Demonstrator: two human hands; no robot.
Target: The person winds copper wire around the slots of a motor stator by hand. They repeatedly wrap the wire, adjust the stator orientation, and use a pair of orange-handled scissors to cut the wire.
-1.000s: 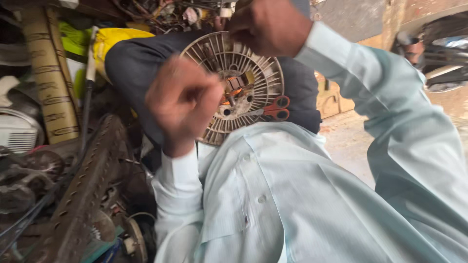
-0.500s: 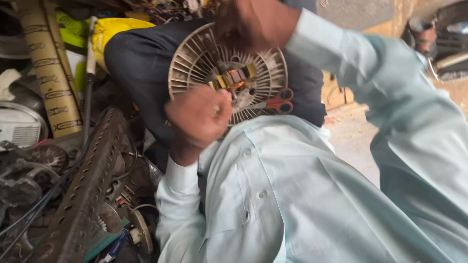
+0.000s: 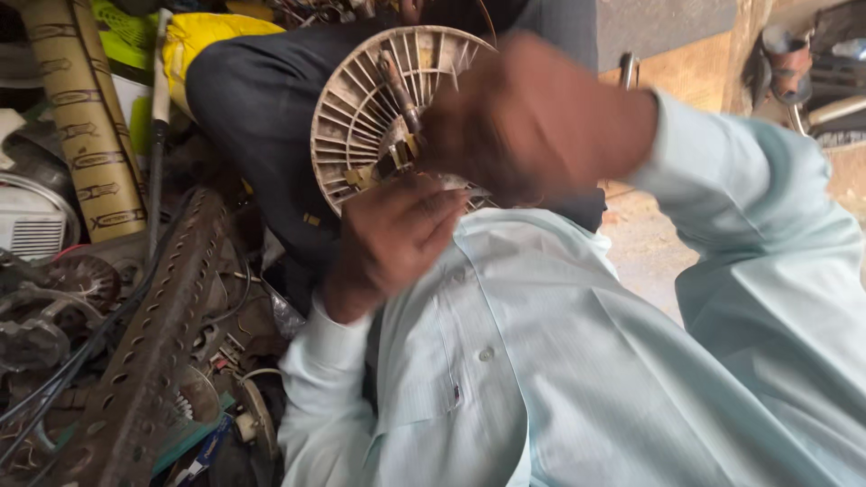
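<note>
Head view: a dirty cream ribbed motor disc rests on a dark-trousered lap. Left hand grips its lower rim; right hand, blurred, grip unclear. Exposed central wires could snag fingers.

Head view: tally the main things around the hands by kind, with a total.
Round ribbed fan-like disc: 1
Hands on the disc, left hand and right hand: 2
Cardboard tube: 1
Perforated metal bar: 1
Yellow container: 1
Total: 6
</note>
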